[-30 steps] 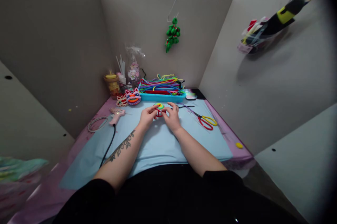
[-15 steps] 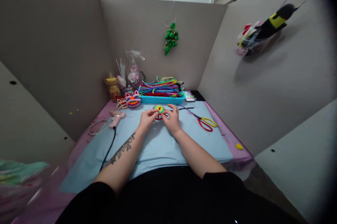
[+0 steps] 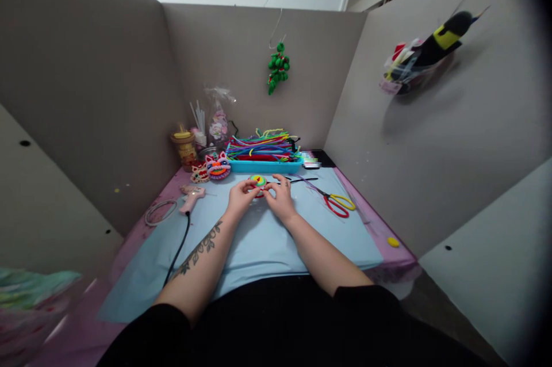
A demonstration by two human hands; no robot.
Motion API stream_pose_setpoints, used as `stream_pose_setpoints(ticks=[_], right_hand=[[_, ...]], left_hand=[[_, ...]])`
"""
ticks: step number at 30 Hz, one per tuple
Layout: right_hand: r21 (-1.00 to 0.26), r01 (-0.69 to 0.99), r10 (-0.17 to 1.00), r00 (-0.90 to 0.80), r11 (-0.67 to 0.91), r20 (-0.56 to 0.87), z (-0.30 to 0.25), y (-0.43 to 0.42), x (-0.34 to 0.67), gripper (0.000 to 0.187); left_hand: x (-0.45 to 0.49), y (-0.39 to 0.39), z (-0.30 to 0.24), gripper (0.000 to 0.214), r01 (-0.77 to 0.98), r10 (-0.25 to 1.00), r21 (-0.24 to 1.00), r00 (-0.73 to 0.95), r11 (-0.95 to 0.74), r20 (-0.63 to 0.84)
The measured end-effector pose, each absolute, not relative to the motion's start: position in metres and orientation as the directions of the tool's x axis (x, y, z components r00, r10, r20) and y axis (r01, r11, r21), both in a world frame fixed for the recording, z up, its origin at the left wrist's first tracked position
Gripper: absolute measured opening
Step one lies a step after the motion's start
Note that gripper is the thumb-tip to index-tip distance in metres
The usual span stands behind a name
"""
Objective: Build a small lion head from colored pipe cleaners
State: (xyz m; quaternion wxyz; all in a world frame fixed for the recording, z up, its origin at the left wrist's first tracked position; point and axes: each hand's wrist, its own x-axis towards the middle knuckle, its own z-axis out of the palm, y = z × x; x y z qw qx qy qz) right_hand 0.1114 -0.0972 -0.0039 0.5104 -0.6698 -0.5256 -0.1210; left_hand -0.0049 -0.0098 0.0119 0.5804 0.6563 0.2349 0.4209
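Note:
Between my two hands is a small round craft piece [image 3: 259,181] of pipe cleaners, with yellow, green and red rings. My left hand [image 3: 242,197] grips its left side with thumb and fingers. At its right edge, my right hand [image 3: 280,197] pinches with thumb and forefinger, the other fingers raised. Part of the piece is covered by the fingertips. Red-and-yellow-handled scissors [image 3: 338,203] lie to the right of my right hand. A pink glue gun [image 3: 192,198] rests to the left, its black cord running toward me.
A blue tray [image 3: 267,167] piled with colourful pipe cleaners [image 3: 263,145] stands at the back. Left of it are lion-head crafts [image 3: 218,167] and a brown cup [image 3: 185,149]. A yellow disc [image 3: 393,242] lies near the right edge. Grey panels [image 3: 241,56] enclose the table.
The craft piece has tilted in my fingers, and less of its red lower part shows. My left hand has shifted its hold slightly. The camera view has moved a little.

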Motion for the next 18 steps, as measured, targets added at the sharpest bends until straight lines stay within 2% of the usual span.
stream_pose_setpoints(ticks=[5,12,18], right_hand=[[-0.535,0.839,0.609,0.377,0.094,0.698,-0.0055,-0.0957,0.1123,0.007],[-0.509,0.859,0.606,0.372,0.063,0.703,-0.0022,-0.0942,0.1149,0.013],[-0.605,0.787,0.664,0.389,0.122,0.638,-0.005,-0.0931,0.117,0.012]], left_hand=[[-0.0049,-0.0084,0.0117,0.045,-0.193,0.8,0.953,0.519,-0.234,0.302],[-0.004,-0.0088,0.0092,0.037,-0.154,0.784,0.938,0.517,-0.309,0.344],[-0.0053,-0.0068,0.0089,0.037,-0.126,0.799,0.946,0.509,-0.3,0.321]])
